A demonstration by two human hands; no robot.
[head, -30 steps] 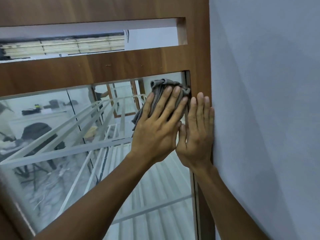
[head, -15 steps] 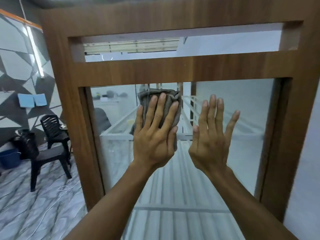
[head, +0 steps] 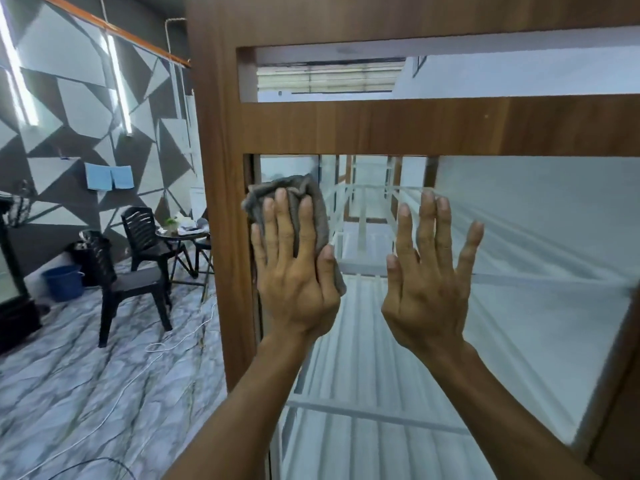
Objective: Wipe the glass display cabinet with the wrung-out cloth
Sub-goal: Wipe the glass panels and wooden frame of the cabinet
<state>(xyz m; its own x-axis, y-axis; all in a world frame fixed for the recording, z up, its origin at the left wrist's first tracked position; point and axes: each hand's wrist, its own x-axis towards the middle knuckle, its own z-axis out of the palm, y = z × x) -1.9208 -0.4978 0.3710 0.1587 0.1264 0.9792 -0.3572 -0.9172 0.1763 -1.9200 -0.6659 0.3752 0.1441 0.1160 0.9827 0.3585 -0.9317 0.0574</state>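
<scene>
— What moved in the last second?

— My left hand has carried the grey cloth across the glass pane, from the top right corner to the top left corner, where it now lies against the left wooden post.

— And the other hand?

— My right hand was flat against the right post with its fingers together. It has come left too, out onto the middle of the pane, and the fingers are now spread.
</scene>
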